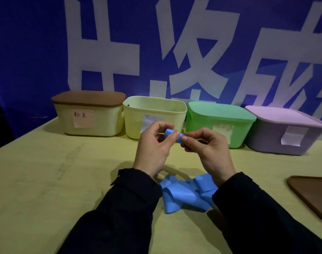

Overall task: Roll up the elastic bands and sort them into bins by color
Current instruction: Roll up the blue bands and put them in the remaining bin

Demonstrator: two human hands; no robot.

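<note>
Both hands, the left hand (152, 143) and right hand (206, 143), pinch a little blue roll (172, 135) up above the middle of the table (46, 180), and it could spring open if a finger slips

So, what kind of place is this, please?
Probably a staged sorting station, not a home: a table with a yellowish cover, four labelled bins in a row, and a large blue banner with big white characters right behind them.
</note>
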